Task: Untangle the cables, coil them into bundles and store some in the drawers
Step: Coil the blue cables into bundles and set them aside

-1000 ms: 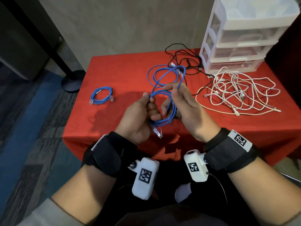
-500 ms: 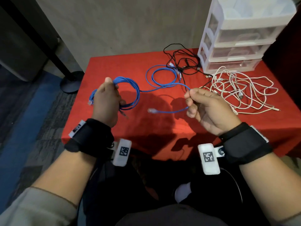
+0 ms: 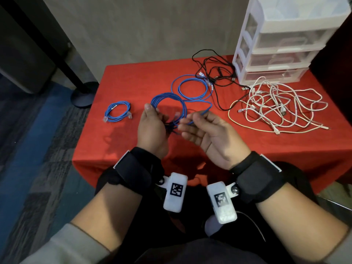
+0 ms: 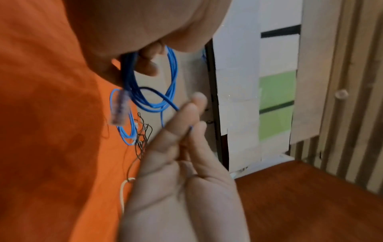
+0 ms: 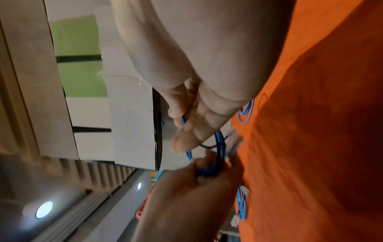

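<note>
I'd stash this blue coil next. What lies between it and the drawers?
On the cloth between the coil in the left hand and the drawers lie loose blue loops and black cables. All three drawers look closed.

Left hand (image 3: 152,126) raised in front of body, back toward head camera, thumb up, fingers curled, grip closed on blue cable coil (image 3: 169,103). Right hand (image 3: 207,132) just beside it, palm up, thumb and forefinger pinching loose run of same cable, other fingers loosely extended. Forearms converge; black wrist straps on both.
</note>
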Tool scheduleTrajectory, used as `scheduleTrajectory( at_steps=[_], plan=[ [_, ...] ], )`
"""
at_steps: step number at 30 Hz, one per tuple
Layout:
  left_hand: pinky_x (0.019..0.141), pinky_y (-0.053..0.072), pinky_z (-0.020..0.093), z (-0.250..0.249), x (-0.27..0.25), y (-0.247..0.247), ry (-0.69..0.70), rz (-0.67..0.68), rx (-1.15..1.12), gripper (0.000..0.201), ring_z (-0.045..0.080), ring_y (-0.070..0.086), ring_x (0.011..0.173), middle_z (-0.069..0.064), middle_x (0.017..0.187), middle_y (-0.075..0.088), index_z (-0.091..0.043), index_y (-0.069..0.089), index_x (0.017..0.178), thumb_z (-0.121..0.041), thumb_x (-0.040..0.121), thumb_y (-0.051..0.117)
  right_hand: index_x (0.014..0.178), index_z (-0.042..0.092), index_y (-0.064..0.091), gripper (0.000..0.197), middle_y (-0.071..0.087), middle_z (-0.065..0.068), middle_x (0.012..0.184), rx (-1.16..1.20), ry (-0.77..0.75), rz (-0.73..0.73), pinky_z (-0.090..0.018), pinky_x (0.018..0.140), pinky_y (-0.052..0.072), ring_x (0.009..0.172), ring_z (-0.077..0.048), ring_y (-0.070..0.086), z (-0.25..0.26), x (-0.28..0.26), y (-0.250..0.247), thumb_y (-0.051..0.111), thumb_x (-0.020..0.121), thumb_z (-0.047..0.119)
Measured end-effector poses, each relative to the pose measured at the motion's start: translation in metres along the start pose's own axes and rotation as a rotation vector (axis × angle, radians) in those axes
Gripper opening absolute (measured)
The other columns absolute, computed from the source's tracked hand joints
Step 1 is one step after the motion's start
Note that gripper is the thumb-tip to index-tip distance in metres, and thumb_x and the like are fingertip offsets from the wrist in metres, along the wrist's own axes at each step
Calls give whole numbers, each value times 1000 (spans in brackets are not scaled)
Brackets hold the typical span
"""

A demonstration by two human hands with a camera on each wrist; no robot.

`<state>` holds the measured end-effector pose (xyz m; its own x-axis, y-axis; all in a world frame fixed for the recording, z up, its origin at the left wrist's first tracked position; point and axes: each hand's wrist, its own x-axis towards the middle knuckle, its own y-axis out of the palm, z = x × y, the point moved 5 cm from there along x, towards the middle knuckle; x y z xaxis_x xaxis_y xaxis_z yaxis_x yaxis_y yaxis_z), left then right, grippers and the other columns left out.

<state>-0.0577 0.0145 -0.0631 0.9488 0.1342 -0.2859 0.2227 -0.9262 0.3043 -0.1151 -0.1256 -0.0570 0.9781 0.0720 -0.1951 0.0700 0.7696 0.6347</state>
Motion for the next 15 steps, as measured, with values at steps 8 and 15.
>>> scheduleTrajectory(
  at_steps=[8, 15],
  plan=[
    [75, 61, 42, 9, -10, 15, -299, 35, -252, 33, 20, 72, 76, 15, 94, 63, -18, 44, 92, -45, 109, 34, 107, 6, 79, 16, 78, 3, 103, -592, -272, -129, -10, 80, 49, 85, 6, 68, -12, 6, 0, 71, 93, 8],
    [51, 38, 22, -1, 1, 5, -86, -3, -148, 40, 6, 34, 44, -9, 54, 34, -21, 45, 79, -41, 111, 32, 123, 11, 71, 30, 74, 6, 107, -575, -96, 139, -14, 70, 48, 82, 2, 64, -19, -2, 1, 65, 95, 2]
  ],
)
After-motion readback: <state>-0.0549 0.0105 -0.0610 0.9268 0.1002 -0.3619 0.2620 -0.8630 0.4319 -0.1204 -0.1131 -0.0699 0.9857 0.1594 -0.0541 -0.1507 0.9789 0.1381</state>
